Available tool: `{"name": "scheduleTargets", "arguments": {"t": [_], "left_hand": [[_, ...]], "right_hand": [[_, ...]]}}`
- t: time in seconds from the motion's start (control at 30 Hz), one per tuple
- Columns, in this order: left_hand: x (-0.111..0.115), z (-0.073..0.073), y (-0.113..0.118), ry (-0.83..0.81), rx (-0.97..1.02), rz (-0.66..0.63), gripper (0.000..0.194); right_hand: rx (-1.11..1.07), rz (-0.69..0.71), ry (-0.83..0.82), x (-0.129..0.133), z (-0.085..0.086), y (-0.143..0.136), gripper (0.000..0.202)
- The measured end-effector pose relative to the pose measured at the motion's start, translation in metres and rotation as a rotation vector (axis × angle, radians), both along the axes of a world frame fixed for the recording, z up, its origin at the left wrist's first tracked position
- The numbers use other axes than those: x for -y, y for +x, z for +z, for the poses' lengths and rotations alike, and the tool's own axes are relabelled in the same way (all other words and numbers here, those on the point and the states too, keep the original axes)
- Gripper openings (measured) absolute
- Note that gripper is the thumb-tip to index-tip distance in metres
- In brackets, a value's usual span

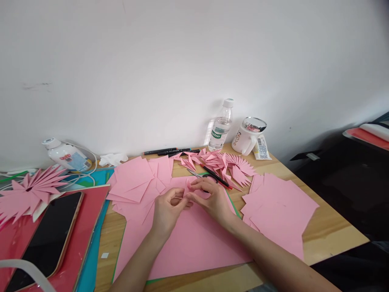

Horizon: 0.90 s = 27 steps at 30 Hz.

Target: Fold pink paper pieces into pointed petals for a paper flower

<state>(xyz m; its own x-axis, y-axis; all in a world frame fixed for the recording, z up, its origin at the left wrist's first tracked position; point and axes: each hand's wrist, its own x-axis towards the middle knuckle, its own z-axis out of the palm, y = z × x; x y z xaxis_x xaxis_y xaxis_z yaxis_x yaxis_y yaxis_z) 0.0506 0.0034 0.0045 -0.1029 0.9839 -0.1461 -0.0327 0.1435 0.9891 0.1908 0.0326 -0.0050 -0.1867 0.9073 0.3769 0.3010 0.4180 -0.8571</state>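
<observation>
Between my two hands is a small folded piece of pink paper [188, 185], mostly covered by the fingers. My left hand [170, 207] pinches its lower left side, and my right hand [211, 198] grips it from the right with thumb and fingers. Both hands are over a large pink sheet [194, 243] that lies on a green one. Just behind my right hand are scissors [209, 177] and a black and red pen [216, 177]. Folded pink pieces [234, 162] lie in a curved row behind them.
Loose pink sheets lie left [133, 182] and right [279, 207] on the wooden table [328, 231]. A water bottle [221, 125] and white mug [246, 136] stand by the wall. A phone [48, 235], pink paper pinwheel [32, 188] and white bottle [67, 156] are at left.
</observation>
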Motion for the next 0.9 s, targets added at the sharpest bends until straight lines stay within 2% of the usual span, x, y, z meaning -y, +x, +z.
{"name": "scheduleTargets", "arguments": {"t": [0.17,0.33,0.5,0.7,0.9], "left_hand": [[0.001,-0.003,0.000,0.037,-0.062,0.013,0.016],[0.001,-0.004,-0.002,0.042,-0.148,-0.004,0.022],[0.001,-0.002,-0.004,0.131,-0.112,-0.019,0.019],[-0.001,-0.002,-0.005,0.143,-0.125,0.015,0.013],[-0.001,-0.004,-0.005,0.236,-0.150,0.057,0.010]], "right_hand": [[-0.077,0.021,-0.124,0.001,-0.001,-0.001,0.011],[-0.165,0.041,-0.181,0.003,0.004,-0.003,0.014],[-0.166,-0.004,-0.232,0.002,0.012,-0.002,0.021],[-0.314,0.077,-0.387,-0.004,0.005,0.000,0.030],[-0.385,0.118,-0.414,-0.006,0.001,0.000,0.031]]}}
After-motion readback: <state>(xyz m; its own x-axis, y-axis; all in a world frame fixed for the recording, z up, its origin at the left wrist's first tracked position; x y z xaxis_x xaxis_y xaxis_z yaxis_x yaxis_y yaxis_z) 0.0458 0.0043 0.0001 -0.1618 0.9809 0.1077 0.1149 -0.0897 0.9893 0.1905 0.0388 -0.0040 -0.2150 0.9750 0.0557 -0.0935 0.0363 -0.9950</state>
